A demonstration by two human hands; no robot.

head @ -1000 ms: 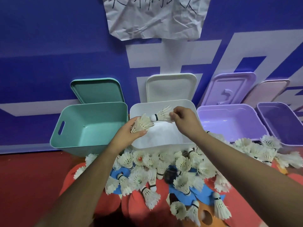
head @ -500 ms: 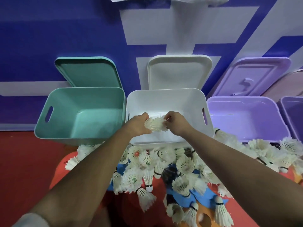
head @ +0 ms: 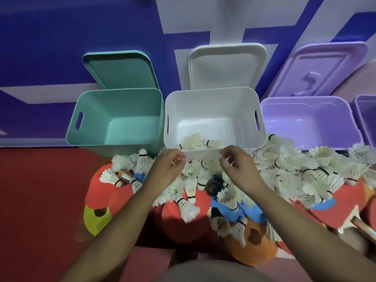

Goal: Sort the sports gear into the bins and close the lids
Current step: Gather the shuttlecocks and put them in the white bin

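Two shuttlecocks [head: 192,142] lie on their sides on the floor of the white bin [head: 211,106], against its near wall, white feathers, black band at the cork. Bin is open, and its white lid [head: 225,68] leans on the wall [head: 61,37] behind. Left hand [head: 166,169] and right hand [head: 238,169] hover just in front of the bin's near rim, fingers loosely curled, holding nothing. Below them is a heap of shuttlecocks [head: 295,165], touching the near rims of the white bin and the purple bin [head: 305,119]. Teal bin [head: 114,106] is on the left, empty, with its teal lid [head: 120,70] propped behind it; the purple lid [head: 325,68] is likewise. The bins touch side to side. Under the heap are red cones [head: 97,190], a yellow cone [head: 95,216], an orange cone [head: 252,247] and blue flat pieces [head: 250,210]. Open red floor [head: 40,190] on the left.
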